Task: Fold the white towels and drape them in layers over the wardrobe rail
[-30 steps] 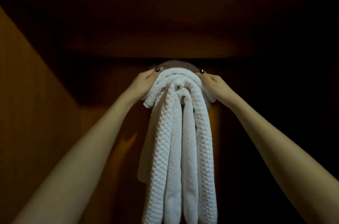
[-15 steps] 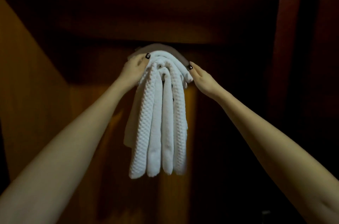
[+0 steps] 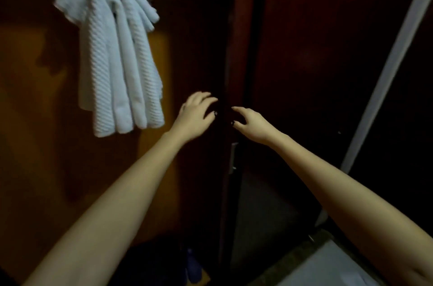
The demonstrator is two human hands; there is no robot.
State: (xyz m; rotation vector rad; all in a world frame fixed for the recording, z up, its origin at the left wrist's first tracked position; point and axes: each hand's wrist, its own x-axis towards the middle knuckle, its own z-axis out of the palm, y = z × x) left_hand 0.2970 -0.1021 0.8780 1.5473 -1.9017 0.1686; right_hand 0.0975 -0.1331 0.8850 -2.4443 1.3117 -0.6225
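Note:
Several folded white towels (image 3: 117, 55) hang in layers at the upper left inside the dark wooden wardrobe. The rail under them is hidden by the cloth. My left hand (image 3: 195, 114) is in mid-air to the right of the towels' lower ends, fingers loosely spread, holding nothing. My right hand (image 3: 251, 124) hovers beside it with relaxed fingers, also holding nothing. Neither hand touches the towels.
The wardrobe's dark door edge (image 3: 243, 74) runs vertically just behind my hands, with a metal fitting (image 3: 233, 158) lower down. A pale strip (image 3: 389, 70) slants down the right. A light surface (image 3: 328, 267) lies at the bottom right; a blue object (image 3: 193, 267) sits on the wardrobe floor.
Both hands have let go of the towels' top and dropped down and to the right. The view has swung right, so the towels now sit at the upper left.

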